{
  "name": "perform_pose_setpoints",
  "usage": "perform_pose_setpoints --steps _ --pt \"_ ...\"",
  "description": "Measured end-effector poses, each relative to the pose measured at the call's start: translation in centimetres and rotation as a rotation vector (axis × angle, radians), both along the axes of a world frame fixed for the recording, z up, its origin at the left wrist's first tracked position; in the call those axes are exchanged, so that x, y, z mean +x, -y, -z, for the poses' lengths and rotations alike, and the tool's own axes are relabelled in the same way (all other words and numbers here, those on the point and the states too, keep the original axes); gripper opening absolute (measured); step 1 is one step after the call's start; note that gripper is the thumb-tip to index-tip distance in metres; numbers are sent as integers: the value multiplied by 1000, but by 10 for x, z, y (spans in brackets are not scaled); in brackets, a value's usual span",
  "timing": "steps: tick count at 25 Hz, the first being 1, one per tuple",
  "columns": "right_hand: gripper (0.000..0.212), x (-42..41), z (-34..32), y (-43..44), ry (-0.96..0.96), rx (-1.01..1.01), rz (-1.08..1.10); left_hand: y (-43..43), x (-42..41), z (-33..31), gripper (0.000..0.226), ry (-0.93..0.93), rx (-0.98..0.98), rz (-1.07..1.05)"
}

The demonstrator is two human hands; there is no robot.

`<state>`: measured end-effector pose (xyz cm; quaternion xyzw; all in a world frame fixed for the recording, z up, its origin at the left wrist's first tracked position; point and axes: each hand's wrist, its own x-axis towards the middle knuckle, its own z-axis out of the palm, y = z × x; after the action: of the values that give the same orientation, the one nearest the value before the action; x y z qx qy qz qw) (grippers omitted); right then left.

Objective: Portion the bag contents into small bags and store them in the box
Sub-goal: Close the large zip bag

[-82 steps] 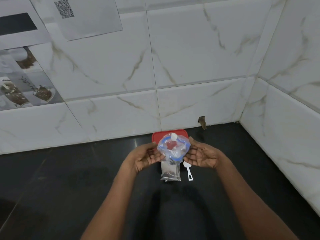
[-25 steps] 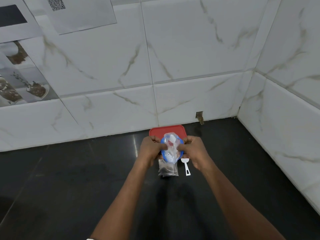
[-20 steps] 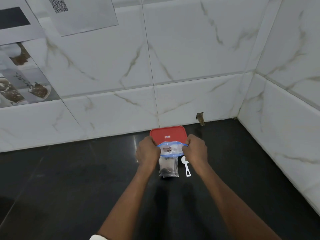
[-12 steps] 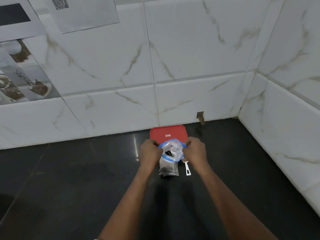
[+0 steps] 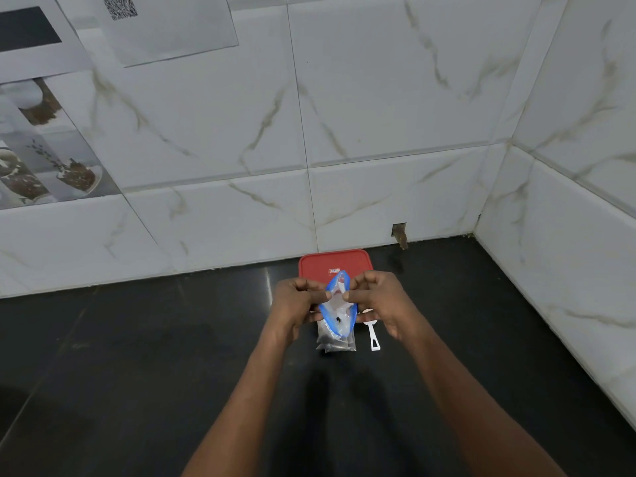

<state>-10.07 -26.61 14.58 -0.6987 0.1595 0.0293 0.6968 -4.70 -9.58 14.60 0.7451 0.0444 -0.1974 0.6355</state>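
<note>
A clear small zip bag [image 5: 337, 313] with a blue rim and a few dark bits inside hangs between my hands above the black counter. My left hand [image 5: 297, 304] pinches its left edge and my right hand [image 5: 380, 302] pinches its right edge, thumbs almost touching at the mouth. Under it on the counter lies another clear bag [image 5: 335, 342] with dark contents. A box with a red lid [image 5: 335, 265] sits shut just behind my hands, against the wall. A white plastic spoon [image 5: 372, 337] lies to the right of the bags, its bowl hidden by my right hand.
The black counter [image 5: 137, 356] runs left and toward me. White marble-tiled walls [image 5: 378, 132] close the back and the right side, forming a corner at the far right. Printed sheets [image 5: 165, 25] hang on the wall at upper left.
My hands have drawn together, squeezing the blue-rimmed bag's mouth from a wide opening into a narrow upright slit. The lower bag, spoon and box have stayed put.
</note>
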Motion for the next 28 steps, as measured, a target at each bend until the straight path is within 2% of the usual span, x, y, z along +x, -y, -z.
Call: perform_pose_setpoints --steps 2,4,6,8,11,13,14,15,17,18,19,22,23,24,25,26,28 --pt "23 5 10 -2 54 -336 90 3 -1 3 13 117 130 -85" --pt "32 10 25 2 77 -638 170 2 -1 5 20 258 343 -179" --pt "36 10 35 3 54 -721 231 4 -7 3 24 348 510 -192" --pt "36 7 32 -2 18 -611 312 7 -12 4 22 442 635 -170" --pt "18 1 17 2 8 -172 341 1 -7 5 15 422 641 -74" --pt "12 -4 9 13 19 114 293 -6 0 4 4 197 346 -45" --pt "15 -7 5 17 24 190 262 -9 1 2 7 69 179 -53" --pt "19 -8 4 19 36 246 239 -9 0 1 12 -38 30 -72" --pt "27 -8 6 18 49 267 232 -4 -2 -1 17 -93 -86 -123" --pt "30 -7 8 16 47 178 260 0 -4 -1 18 -79 -84 -159" --pt "31 -6 10 12 48 -41 297 5 -7 -1 18 -43 -44 -197" --pt "26 -8 18 -9 28 -992 226 19 -21 4 20 161 312 -234" --pt "25 -9 21 -15 2 -1154 178 23 -26 7 22 243 467 -219" --pt "24 -10 24 -18 -38 -1223 150 25 -30 10 23 303 579 -200" --pt "21 -10 28 -16 -91 -1213 131 24 -32 12 21 340 619 -195" --pt "19 -8 30 -9 -136 -1088 142 20 -30 13 19 334 605 -182" --pt "18 -1 35 15 -131 -516 190 6 -19 12 17 235 370 -132"
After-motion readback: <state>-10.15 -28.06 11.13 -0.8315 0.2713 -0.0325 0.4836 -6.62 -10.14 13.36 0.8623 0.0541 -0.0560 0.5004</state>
